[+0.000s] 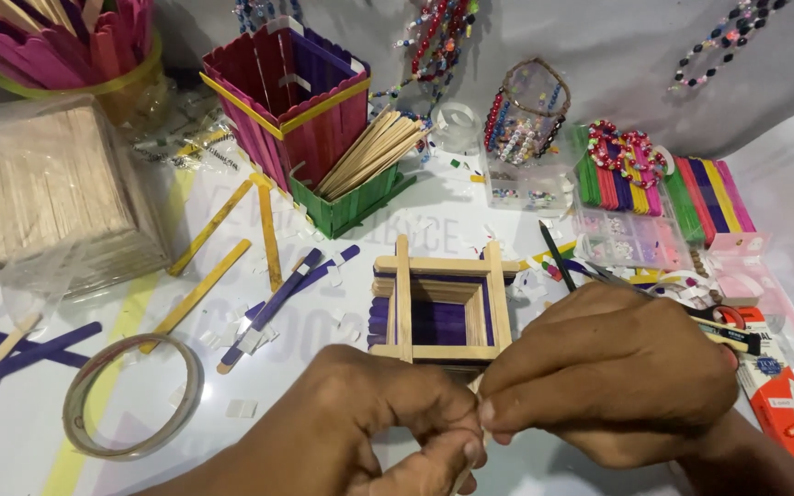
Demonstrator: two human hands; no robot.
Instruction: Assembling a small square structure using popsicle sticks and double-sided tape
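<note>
My left hand (369, 432) and my right hand (613, 367) meet at the bottom centre, fingertips pinched together on a thin plain wooden craft stick (473, 390) that shows only a sliver between them. Just beyond the hands sits a small square box (441, 308) stacked from plain and purple craft sticks, open on top with a purple floor. Most of the held stick is hidden by my fingers.
A tape roll (130, 397) lies front left. Loose yellow sticks (202, 285) and purple sticks (282, 298) are scattered on the white table. A wrapped stick bundle (43, 197) stands left; a red-purple stick holder (287, 96) and a green holder (351, 197) behind. Bead trays (627, 239), coloured sticks (705, 188) and a red box (792, 409) lie right.
</note>
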